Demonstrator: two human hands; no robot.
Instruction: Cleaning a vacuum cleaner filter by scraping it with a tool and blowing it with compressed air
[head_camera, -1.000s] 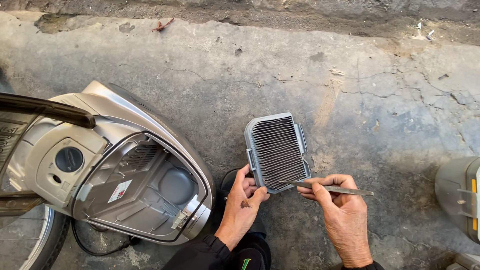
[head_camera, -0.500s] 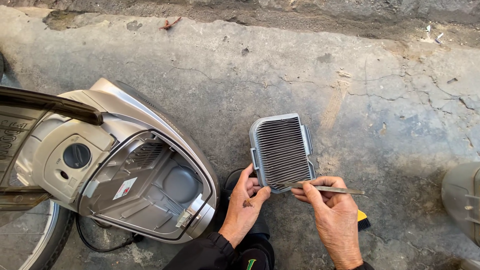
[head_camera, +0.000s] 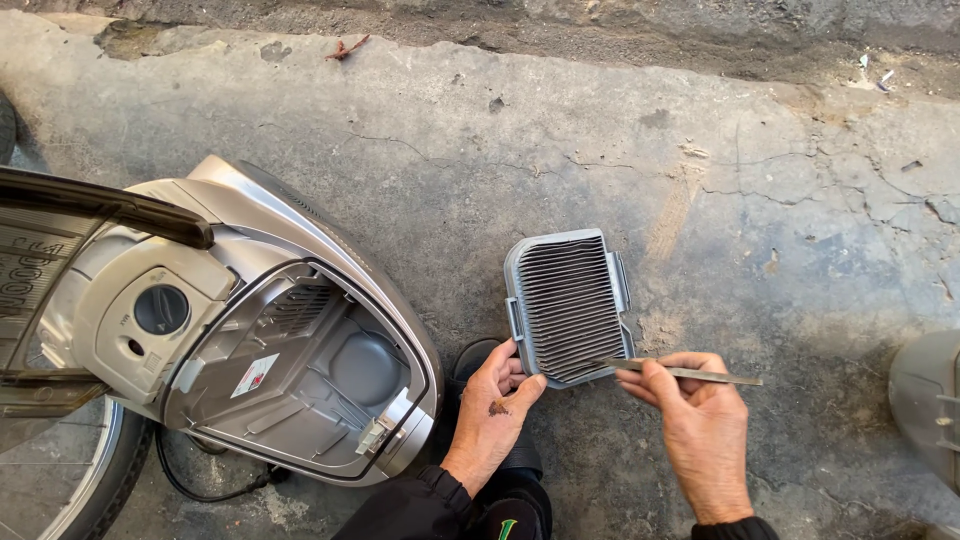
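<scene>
Fingers of left hand (head_camera: 492, 400) clamp pleated filter (head_camera: 568, 306) (lower corner); right hand (head_camera: 695, 415) pinches metal tool (head_camera: 690, 373) against it.

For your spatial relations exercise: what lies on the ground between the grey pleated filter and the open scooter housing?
In the head view, only bare cracked concrete separates the filter from the scooter housing; lower down, the left hand fills the gap, gripping the filter's edge.

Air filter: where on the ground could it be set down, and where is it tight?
Bare concrete lies beyond the air filter and right of it, toward the grey cover. It is tight between the scooter's open airbox, left hand and right hand holding a thin metal tool.
</scene>
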